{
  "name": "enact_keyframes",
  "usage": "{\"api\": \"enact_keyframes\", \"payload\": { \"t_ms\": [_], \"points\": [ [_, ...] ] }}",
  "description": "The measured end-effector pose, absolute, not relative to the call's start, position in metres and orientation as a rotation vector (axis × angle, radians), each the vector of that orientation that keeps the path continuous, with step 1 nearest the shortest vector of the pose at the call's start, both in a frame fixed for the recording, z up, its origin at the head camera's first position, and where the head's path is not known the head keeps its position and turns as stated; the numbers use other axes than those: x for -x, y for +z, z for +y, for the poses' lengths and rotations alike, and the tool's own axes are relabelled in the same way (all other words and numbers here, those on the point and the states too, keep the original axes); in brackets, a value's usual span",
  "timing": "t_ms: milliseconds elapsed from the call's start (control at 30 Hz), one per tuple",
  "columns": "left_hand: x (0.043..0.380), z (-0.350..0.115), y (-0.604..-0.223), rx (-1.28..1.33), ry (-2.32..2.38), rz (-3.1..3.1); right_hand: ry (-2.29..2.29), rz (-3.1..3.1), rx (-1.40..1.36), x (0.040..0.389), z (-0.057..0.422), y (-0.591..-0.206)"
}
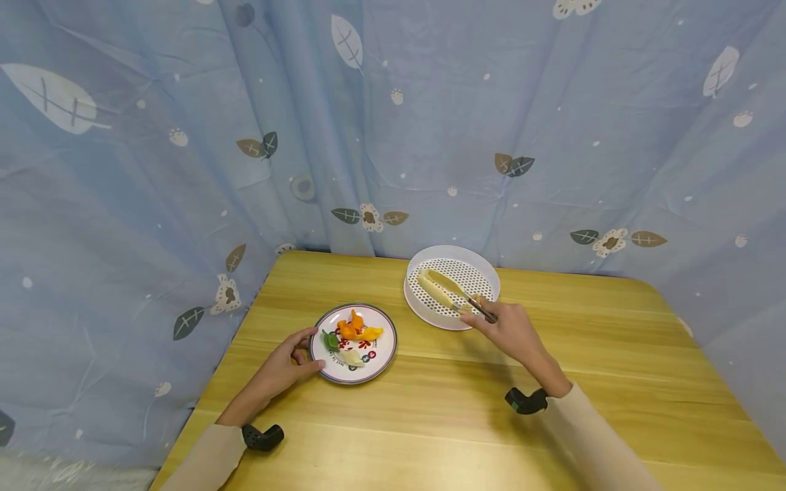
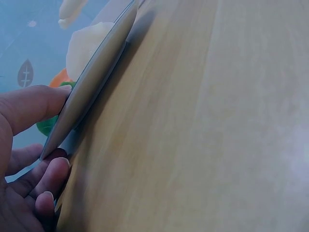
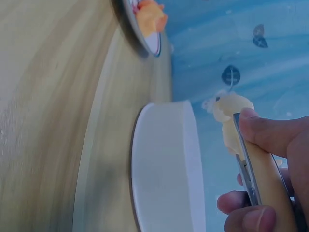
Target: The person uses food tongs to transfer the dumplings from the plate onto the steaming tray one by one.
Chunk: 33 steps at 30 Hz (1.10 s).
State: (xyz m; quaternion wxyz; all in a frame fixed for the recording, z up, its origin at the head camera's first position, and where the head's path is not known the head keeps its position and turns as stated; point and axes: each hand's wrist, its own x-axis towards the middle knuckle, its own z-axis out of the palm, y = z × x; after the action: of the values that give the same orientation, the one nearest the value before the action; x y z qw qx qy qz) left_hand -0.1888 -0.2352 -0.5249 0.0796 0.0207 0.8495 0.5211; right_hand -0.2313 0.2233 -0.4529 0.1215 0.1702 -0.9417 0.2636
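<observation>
Beige right sleeve [image 1: 592,433] leads to right hand [image 1: 514,332], gripping tongs [image 1: 448,282] whose long axis points far left over white perforated basket [image 1: 471,274]; left hand [image 1: 284,367] pinches patterned plate [image 1: 382,351], near left of basket.

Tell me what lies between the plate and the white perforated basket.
The head view shows only bare wooden tabletop between the plate and the white basket.

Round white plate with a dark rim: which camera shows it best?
The head view. It shows the round white plate with a dark rim nearly whole from above, plus its orange, yellow, green and pale pieces. The left wrist view shows it edge-on, mostly its underside; the right wrist view catches just a cut-off part.
</observation>
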Motion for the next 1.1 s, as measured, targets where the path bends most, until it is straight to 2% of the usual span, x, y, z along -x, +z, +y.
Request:
{"api": "enact_keyframes", "payload": {
  "t_ms": [400, 1100],
  "points": [
    [0.188, -0.236, -0.524, -0.084, 1.578, 2.551, 0.693, -2.802, -0.386, 0.255, 0.243, -0.468],
    [0.188, -0.235, -0.524, -0.066, 1.578, 2.552, 0.665, -2.944, -0.218, 0.282, 0.26, -0.47]
  ]
}}
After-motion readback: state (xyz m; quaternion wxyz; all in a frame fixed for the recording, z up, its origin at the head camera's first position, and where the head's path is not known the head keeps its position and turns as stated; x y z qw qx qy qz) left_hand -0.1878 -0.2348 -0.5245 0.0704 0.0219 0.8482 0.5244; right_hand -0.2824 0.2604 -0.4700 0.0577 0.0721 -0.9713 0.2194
